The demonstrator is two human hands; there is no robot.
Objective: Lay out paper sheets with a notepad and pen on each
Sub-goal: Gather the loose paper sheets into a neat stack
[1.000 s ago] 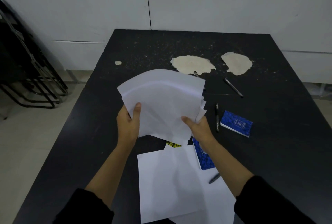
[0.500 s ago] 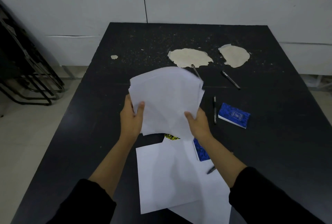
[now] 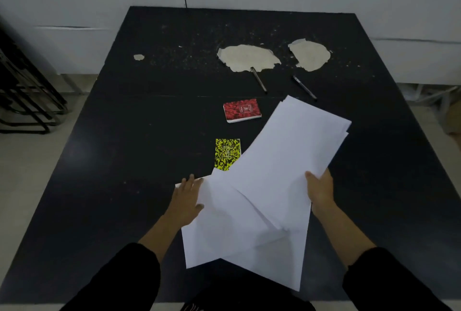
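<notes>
Beyond the left edge of the black table (image 3: 124,148), a dark metal frame (image 3: 22,101) is standing on the pale floor. On the table's near half, toward the front edge, the left hand (image 3: 185,202) is lying flat with its fingers straight, resting on the left edge of a loose sheet (image 3: 224,231) that is spread on the surface. Just behind that sheet a yellow-and-black notepad (image 3: 227,153) is lying face up, its near end tucked under the paper. Behind it, near the table's middle and apart from it, a red notepad (image 3: 242,110) is lying flat.

Toward the far edge, two pale patches (image 3: 247,57) are showing where the black top has peeled away. A pen (image 3: 259,79) is lying with its far tip on the left patch, and a second pen (image 3: 304,87) is lying just to its right, both angled toward the near right.

Right of the notepads, a fanned stack of white sheets (image 3: 294,146) is slanting above the table, its far corner reaching close to the second pen. The right hand (image 3: 320,189) is gripping this stack at its near right edge, thumb on top and fingers hidden underneath. Another sheet (image 3: 282,263) is lying under the stack, its corner reaching the front edge. Black sleeves (image 3: 119,283) are covering both forearms.
</notes>
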